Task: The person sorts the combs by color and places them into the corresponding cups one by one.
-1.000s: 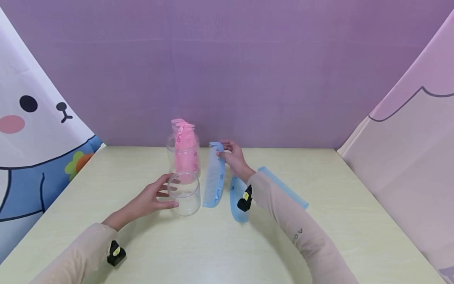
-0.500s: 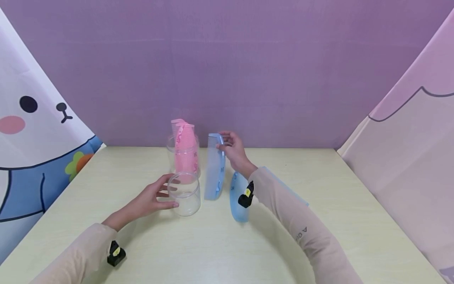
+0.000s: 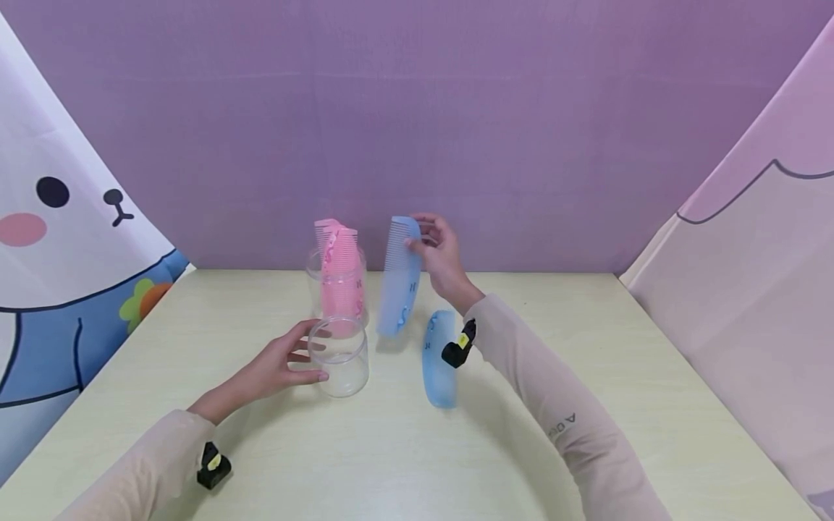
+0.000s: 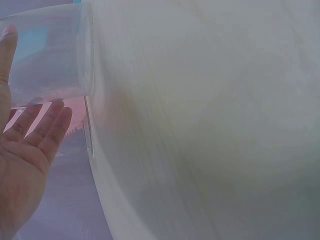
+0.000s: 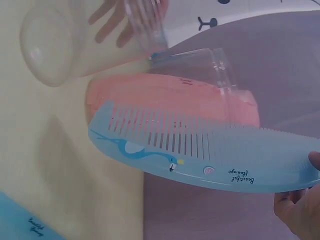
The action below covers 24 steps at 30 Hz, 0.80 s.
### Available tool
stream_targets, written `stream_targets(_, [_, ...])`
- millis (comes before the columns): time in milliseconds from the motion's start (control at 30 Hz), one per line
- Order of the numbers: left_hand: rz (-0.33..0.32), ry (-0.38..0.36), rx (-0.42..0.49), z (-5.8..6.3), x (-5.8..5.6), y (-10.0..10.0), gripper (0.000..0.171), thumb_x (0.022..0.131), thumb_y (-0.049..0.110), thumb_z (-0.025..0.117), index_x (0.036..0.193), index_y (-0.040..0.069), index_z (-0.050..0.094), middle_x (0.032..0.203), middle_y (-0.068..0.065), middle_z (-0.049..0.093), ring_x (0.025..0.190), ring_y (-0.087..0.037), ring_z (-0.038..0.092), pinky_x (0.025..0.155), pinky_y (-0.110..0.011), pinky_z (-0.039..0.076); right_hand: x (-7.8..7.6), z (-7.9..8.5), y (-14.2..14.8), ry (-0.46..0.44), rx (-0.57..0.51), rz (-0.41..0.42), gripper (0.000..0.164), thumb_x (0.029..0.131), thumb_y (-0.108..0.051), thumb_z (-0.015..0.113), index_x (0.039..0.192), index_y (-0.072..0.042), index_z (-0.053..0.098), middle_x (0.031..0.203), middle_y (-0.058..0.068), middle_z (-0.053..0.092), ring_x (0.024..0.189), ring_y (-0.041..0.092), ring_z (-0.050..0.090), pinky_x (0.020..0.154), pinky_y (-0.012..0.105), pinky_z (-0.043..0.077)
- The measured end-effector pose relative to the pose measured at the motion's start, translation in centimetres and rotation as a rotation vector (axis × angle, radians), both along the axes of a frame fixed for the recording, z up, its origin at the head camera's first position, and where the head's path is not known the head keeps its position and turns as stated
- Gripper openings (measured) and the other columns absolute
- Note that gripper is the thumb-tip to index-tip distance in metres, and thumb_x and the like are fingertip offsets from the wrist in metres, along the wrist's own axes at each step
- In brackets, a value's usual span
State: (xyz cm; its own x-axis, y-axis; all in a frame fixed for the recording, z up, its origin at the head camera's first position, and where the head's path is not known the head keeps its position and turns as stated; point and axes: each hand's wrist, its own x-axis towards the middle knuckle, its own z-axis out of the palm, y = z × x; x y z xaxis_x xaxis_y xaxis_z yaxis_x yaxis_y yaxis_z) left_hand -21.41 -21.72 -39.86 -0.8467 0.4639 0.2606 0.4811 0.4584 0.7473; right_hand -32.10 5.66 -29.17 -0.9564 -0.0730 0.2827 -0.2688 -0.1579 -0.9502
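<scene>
A purple backdrop rises behind a pale table, with printed cloths flanking it, the one at left bearing a cartoon face. At the table, a person in beige sleeves works with both hands. The right hand pinches a blue comb near its top end, holding it aloft, slightly tilted, its teeth facing the cups. The right wrist view shows a printed bird and the words "Beautiful flamingo" along its back. The left hand holds the near cup, clear and upright on the table, between thumb and fingers. Just behind it stands the far cup, also clear, with pink combs upright inside, their tops above the rim. A second blue comb lies on the table to the right of the near cup, partly behind a black wrist device.
</scene>
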Motion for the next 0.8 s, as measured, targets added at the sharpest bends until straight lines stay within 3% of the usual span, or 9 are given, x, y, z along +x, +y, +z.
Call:
stream_targets(367, [0.003,0.006,-0.003,0.0,-0.1,0.0,0.079,0.073,0.022,0.077,0.134,0.002,0.032,0.126,-0.024,0.050,0.105,-0.037,0.058,0.082,-0.038,0.055,0.4,2.9,0.2,0.115,-0.089,-0.025,0.039,0.080,0.010,0.062,0.113,-0.010,0.055,0.106,0.008,0.060,0.091,0.018,0.058,0.083,0.032,0.051])
stream_targets(800, [0.003,0.002,0.002,0.0,0.0,0.0,0.077,0.073,0.022,0.077,0.134,0.003,0.033,0.126,-0.022,0.050,0.106,-0.037,0.057,0.082,-0.039,0.055,2.4,4.6,-0.7,0.144,-0.148,0.101,0.037,0.080,0.006,0.064,0.113,-0.011,0.055,0.109,0.009,0.060,0.094,0.019,0.058,0.086,0.034,0.052])
